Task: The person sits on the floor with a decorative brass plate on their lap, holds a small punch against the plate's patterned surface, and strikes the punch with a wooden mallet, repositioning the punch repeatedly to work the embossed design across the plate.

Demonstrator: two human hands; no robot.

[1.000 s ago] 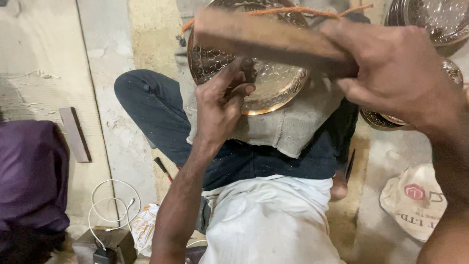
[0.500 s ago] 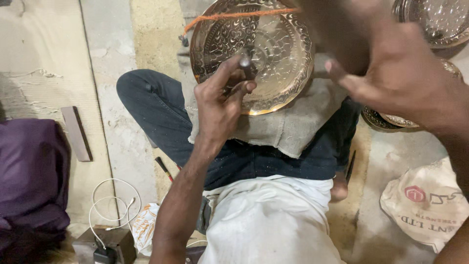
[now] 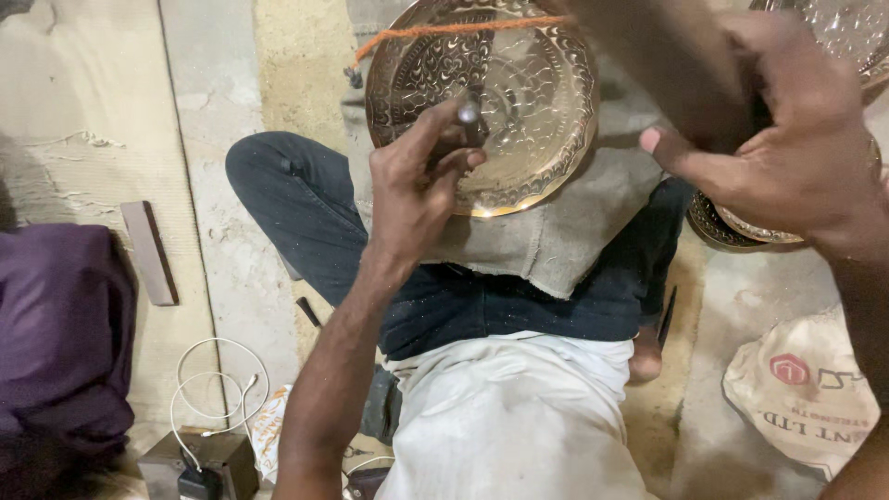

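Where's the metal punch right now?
In the head view the punch stands just left of centre at the top, pinched in the left hand, its tip on the engraved brass plate.

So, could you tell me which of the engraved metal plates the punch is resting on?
The large round plate on the grey cloth over the lap, where the left hand holds the punch. The other plates lie partly hidden at the right.

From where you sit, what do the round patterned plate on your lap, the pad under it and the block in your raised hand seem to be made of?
The round golden plate looks like brass or a similar metal: shiny, with embossed patterns. The grey pad beneath it seems coarse woven cloth, matte and frayed-looking. The brown block in the right hand is blurred; probably wood. The left hand pinches a small metal-tipped punch.
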